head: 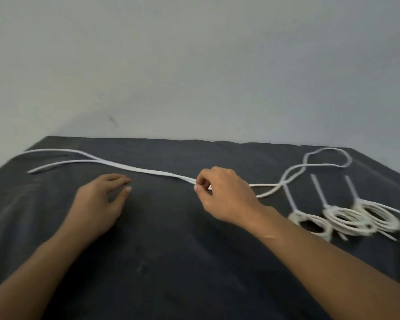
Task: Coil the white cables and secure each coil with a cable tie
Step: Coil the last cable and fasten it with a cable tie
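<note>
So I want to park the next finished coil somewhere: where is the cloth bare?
The widest bare patch is the cloth between the left hand and right hand, nearer than the loose cable. Another lies outside the left hand, toward the cloth's left edge. The right side is crowded: three tied coils and the cable's loop.

— What's at the back?
— A plain pale grey wall (194,54) with one small dark mark (113,120) low down.
— And underneath?
— A dark grey cloth (171,262), slightly wrinkled, covers the whole surface up to the wall. The light is soft and dim.
</note>
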Motion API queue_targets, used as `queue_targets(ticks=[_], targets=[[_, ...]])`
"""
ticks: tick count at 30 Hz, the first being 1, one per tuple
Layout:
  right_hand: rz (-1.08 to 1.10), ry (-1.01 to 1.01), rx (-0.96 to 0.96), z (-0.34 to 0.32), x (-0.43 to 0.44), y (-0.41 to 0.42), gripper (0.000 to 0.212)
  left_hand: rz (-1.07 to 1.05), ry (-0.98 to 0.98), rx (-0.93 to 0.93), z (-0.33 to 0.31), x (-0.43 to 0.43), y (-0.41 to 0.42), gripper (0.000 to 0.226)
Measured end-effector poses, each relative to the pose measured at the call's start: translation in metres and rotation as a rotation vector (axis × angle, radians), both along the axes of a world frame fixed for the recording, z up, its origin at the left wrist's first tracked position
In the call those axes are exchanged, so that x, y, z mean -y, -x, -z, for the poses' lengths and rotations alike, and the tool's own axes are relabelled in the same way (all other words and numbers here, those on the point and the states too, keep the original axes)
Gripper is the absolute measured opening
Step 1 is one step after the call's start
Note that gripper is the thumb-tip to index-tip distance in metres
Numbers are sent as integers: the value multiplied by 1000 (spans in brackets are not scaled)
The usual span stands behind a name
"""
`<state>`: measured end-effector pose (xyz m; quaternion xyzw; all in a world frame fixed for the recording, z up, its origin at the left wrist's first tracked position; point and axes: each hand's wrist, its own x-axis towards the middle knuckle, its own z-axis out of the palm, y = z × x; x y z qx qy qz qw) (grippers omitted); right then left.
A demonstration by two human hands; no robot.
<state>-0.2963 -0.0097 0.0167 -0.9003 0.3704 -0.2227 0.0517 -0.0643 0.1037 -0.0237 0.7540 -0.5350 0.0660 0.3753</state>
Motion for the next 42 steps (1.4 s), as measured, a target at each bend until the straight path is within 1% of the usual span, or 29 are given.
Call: queue_targets(ticks=[3, 6, 10, 13, 16, 20, 22, 25, 28, 30, 32, 33, 34, 35, 37, 39, 41, 42], targets=[[-121, -72, 4, 11, 6, -50, 14, -91, -13, -21, -4, -5, -17, 21], [-200, -87, -9, 25, 16, -97, 22, -172, 6, -78, -2, -9, -38, 26], [-261, -58, -45, 39, 26, -152, 30, -290, 15, -148, 3, -17, -62, 32], [-224, -93, -19, 43, 31, -187, 36, -349, 1, -201, 8, -21, -73, 26], [-123, -56, -95, 47, 41, -209, 33, -366, 4, -216, 11, -20, -74, 21], [-219, -172, -5, 46, 53, -211, 14, -385, 31, -182, 8, -17, -76, 22], [-291, -123, -52, 45, 54, -202, 11, -392, 22, -153, 7, -18, -77, 22], [-405, 48, -162, 43, 48, -181, 16, -403, -38, -78, 8, -21, -78, 26], [-463, 71, -189, 39, 41, -155, 17, -437, -147, 1, 11, -22, -80, 39], [-475, 62, -127, 37, 39, -140, 16, -443, -242, 20, 14, -22, -81, 43], [-460, 47, 9, 33, 37, -125, 15, -425, -319, 48, 14, -22, -80, 31], [-442, 37, 86, 30, 36, -118, 13, -411, -324, 74, 13, -22, -79, 22], [-428, 42, 154, 26, 36, -112, 12, -392, -292, 93, 11, -21, -77, 19], [-417, 69, 207, 21, 36, -106, 9, -363, -229, 95, 10, -20, -76, 23], [-394, 136, 269, 11, 40, -93, 6, -300, -42, -24, 6, -16, -71, 27], [-353, 157, 307, 4, 46, -79, 10, -309, 111, -216, 1, -11, -66, 26], [-292, 95, 382, -1, 53, -62, 13, -327, 173, -406, -6, -6, -63, 27], [-249, 45, 429, -2, 56, -54, 12, -301, 214, -558, -10, -4, -62, 28]])
